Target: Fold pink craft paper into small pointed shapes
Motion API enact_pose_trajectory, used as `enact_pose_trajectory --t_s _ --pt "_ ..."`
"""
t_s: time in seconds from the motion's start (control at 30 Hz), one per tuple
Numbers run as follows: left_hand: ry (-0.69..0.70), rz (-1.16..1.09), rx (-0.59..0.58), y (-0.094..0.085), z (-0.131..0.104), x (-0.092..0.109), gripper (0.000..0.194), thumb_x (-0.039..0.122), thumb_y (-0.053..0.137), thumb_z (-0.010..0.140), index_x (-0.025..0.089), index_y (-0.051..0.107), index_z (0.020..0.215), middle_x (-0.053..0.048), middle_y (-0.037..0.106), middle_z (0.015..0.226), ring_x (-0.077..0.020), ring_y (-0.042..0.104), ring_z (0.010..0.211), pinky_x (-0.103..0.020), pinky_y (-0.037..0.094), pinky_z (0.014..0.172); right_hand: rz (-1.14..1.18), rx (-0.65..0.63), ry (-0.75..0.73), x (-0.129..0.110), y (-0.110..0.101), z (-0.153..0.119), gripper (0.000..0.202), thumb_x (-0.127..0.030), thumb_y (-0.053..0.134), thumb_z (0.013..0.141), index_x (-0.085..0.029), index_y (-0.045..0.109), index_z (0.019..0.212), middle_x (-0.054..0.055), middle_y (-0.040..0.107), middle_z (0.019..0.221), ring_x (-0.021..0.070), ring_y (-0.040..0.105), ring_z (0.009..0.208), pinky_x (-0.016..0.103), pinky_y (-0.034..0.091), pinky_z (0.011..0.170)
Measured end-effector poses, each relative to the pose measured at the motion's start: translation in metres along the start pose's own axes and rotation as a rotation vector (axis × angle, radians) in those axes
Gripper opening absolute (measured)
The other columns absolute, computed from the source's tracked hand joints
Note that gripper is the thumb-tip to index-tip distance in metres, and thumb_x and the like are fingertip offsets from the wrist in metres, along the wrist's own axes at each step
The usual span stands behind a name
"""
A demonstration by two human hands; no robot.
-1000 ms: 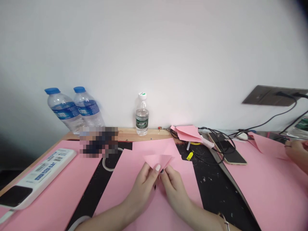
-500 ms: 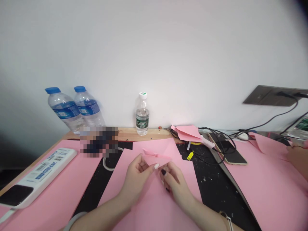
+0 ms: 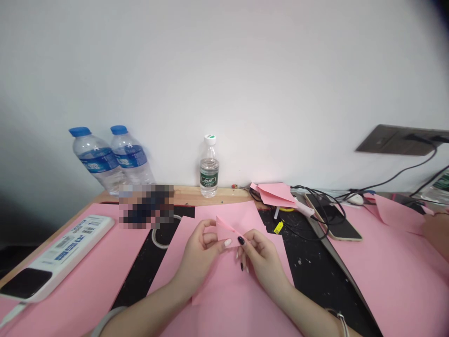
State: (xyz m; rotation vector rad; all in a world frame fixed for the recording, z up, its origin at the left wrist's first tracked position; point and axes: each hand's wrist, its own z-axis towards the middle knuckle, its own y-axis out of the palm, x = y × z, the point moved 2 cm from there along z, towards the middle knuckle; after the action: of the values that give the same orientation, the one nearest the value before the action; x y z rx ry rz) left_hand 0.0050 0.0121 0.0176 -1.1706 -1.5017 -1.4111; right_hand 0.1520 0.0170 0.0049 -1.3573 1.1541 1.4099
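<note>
A small folded piece of pink paper (image 3: 225, 230) is held up at the middle, above larger pink sheets (image 3: 242, 285) on the black mat. My left hand (image 3: 206, 243) pinches its left and lower edge, with the thumb in front. On the paper's right side, my right hand (image 3: 254, 250) grips the edge between thumb and fingers. Some fingertips are hidden behind the paper.
Two blue-capped bottles (image 3: 96, 159) lean at the left; a small bottle (image 3: 209, 171) stands by the wall. A power strip (image 3: 66, 252), tape roll (image 3: 157, 241), folded pink paper (image 3: 275, 194), cables and phone (image 3: 333, 220) lie around. Another person's hand (image 3: 435, 234) is far right.
The small paper has turned, with its folded flap now tilted upright at the left. My right hand has shifted slightly up and right, its thumb now on the paper's right edge.
</note>
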Motion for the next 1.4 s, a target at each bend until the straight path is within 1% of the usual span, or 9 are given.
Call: enact_pose_trajectory --t_s 0.1,0.17,0.5,0.63,0.77,0.87,1.03,1.17,1.4 --pt "0.006 0.017 -0.058 0.001 -0.001 0.001 0.014 0.015 0.064 0.074 0.017 0.055 0.084 0.002 0.066 0.067 -0.0141 0.063 0.067 -0.025 0.049 0.07 0.008 -0.001 0.0 0.001 -0.001 0.001 0.026 -0.039 0.051 0.087 -0.019 0.046 0.07 -0.002 0.06 0.054 0.0081 0.046 0.038 0.021 0.03 0.04" --pt "0.009 0.031 -0.062 0.0 -0.001 0.001 0.008 0.015 0.064 0.074 0.015 0.058 0.08 -0.002 0.069 0.074 -0.015 0.063 0.071 -0.025 0.049 0.071 0.012 0.004 0.003 0.001 -0.002 0.001 0.027 -0.039 0.051 0.087 -0.019 0.046 0.07 -0.002 0.06 0.054 0.0078 0.046 0.037 0.021 0.03 0.04" --pt "-0.026 0.031 -0.045 -0.002 0.0 0.001 0.018 0.018 0.068 0.071 0.013 0.064 0.088 -0.008 0.072 0.085 -0.0197 0.066 0.078 -0.029 0.05 0.074 0.028 -0.021 0.003 0.003 -0.003 0.001 0.027 -0.041 0.051 0.087 -0.019 0.047 0.071 -0.001 0.06 0.056 0.008 0.046 0.038 0.021 0.03 0.039" --pt "-0.052 0.03 -0.038 -0.004 0.002 0.0 0.018 0.019 0.069 0.069 0.014 0.063 0.085 -0.006 0.072 0.082 -0.0182 0.066 0.075 -0.029 0.051 0.074 0.008 -0.036 0.014 0.002 -0.002 0.001 0.028 -0.042 0.051 0.086 -0.019 0.047 0.071 -0.001 0.06 0.058 0.0085 0.048 0.04 0.021 0.031 0.04" --pt "-0.065 0.05 -0.07 -0.005 0.003 -0.003 0.011 0.019 0.07 0.069 0.015 0.06 0.071 0.0 0.069 0.068 -0.0158 0.065 0.068 -0.026 0.05 0.068 -0.043 -0.059 0.021 0.001 -0.002 0.002 0.024 -0.04 0.053 0.085 -0.019 0.048 0.074 -0.002 0.058 0.058 0.0089 0.047 0.044 0.022 0.034 0.044" --pt "-0.083 0.092 -0.105 -0.004 0.002 -0.008 0.014 0.018 0.071 0.067 0.016 0.057 0.065 0.003 0.064 0.058 -0.0144 0.063 0.063 -0.023 0.049 0.063 -0.07 -0.061 0.022 -0.001 -0.002 0.002 0.022 -0.039 0.056 0.083 -0.019 0.048 0.077 -0.004 0.053 0.058 0.0092 0.047 0.046 0.022 0.036 0.045" --pt "-0.174 0.126 -0.141 -0.001 -0.003 -0.014 0.012 0.018 0.071 0.066 0.016 0.061 0.072 0.001 0.067 0.065 -0.0161 0.065 0.068 -0.027 0.05 0.067 -0.171 -0.083 0.013 -0.002 -0.002 -0.001 0.028 -0.039 0.055 0.083 -0.02 0.04 0.067 -0.008 0.038 0.053 0.0074 0.038 0.043 0.02 0.03 0.041" --pt "-0.189 0.13 -0.137 -0.004 -0.002 -0.016 0.016 0.02 0.073 0.064 0.016 0.059 0.071 0.002 0.066 0.063 -0.0158 0.065 0.066 -0.027 0.051 0.066 -0.257 -0.057 -0.014 0.0 -0.003 -0.001 0.032 -0.037 0.053 0.084 -0.021 0.034 0.063 -0.009 0.031 0.052 0.0073 0.033 0.043 0.02 0.026 0.041" --pt "-0.184 0.139 -0.193 -0.005 0.001 -0.015 0.02 0.031 0.07 0.07 0.014 0.061 0.075 -0.002 0.067 0.068 -0.0205 0.068 0.071 -0.031 0.051 0.069 -0.2 0.01 -0.047 -0.004 -0.003 -0.003 0.033 -0.038 0.053 0.084 -0.022 0.034 0.062 -0.007 0.035 0.055 0.0093 0.035 0.048 0.021 0.029 0.044"
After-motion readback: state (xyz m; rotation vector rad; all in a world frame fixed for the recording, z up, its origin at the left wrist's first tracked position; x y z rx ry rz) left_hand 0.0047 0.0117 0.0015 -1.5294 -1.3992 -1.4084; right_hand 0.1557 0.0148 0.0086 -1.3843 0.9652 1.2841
